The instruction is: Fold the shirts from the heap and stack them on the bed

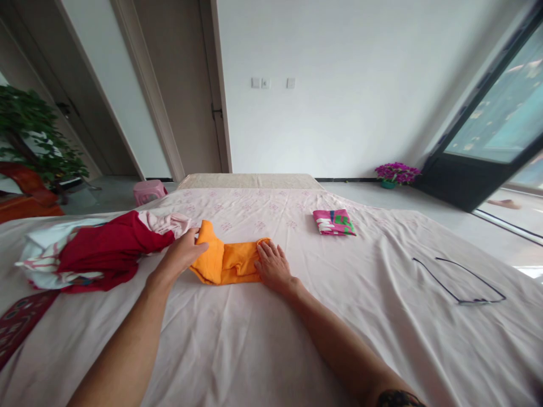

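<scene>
An orange garment [240, 263], partly folded into a long strip, lies on the pale pink sheet [237, 350] in front of me. My left hand [184, 249] grips its left end between thumb and fingers, and that end is raised and folded over toward the middle. On the right end of the cloth, my right hand [274, 265] rests flat with the fingers stretched out. What kind of garment it is, I cannot tell.
Left of my hands is a heap of red, white and pink clothes [114, 249]. A folded pink and green cloth [334, 222] lies to the right, with eyeglasses [466, 285] further right. A dark red panel [25, 322] sits at the left edge. Beyond stands a pink stool [149, 192].
</scene>
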